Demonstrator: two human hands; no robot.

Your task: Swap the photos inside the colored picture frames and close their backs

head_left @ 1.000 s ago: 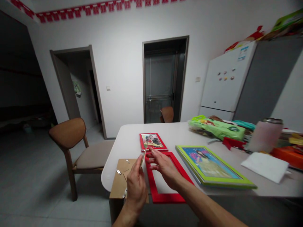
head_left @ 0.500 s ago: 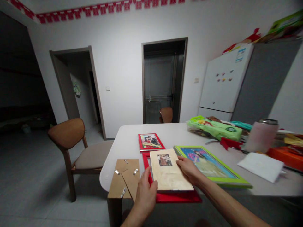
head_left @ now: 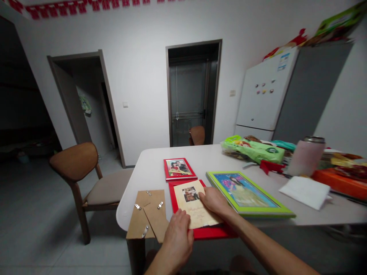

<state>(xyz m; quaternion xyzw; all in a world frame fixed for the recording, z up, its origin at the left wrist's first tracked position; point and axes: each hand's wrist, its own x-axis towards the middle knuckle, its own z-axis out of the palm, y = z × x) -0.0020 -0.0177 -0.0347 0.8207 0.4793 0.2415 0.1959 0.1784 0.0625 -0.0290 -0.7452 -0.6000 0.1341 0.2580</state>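
Observation:
A cream photo sheet [head_left: 197, 214] with a small printed picture lies over a larger red picture frame [head_left: 212, 232]. My right hand [head_left: 215, 200] grips its right edge, thumb on top. At the lower left edge, the fingers of my left hand [head_left: 179, 233] are closed on the sheet; their undersides are hidden. The red frame shows along the sheet's left, top and bottom. Left of my left hand, a brown backing board [head_left: 150, 210] with metal clips and a stand flap lies at the table's edge.
A small red-framed photo [head_left: 180, 169] lies behind the sheet, and a green-framed photo [head_left: 246, 193] lies to the right. Further right are a white folded paper [head_left: 305, 191], a pink bottle [head_left: 307, 156] and a green package [head_left: 255, 149]. A wooden chair [head_left: 76, 162] stands left of the table [head_left: 151, 160].
The sheet has come down closer to the red frame and tilted a little. My left fingers have closed in on its edge. The whole view has shifted slightly.

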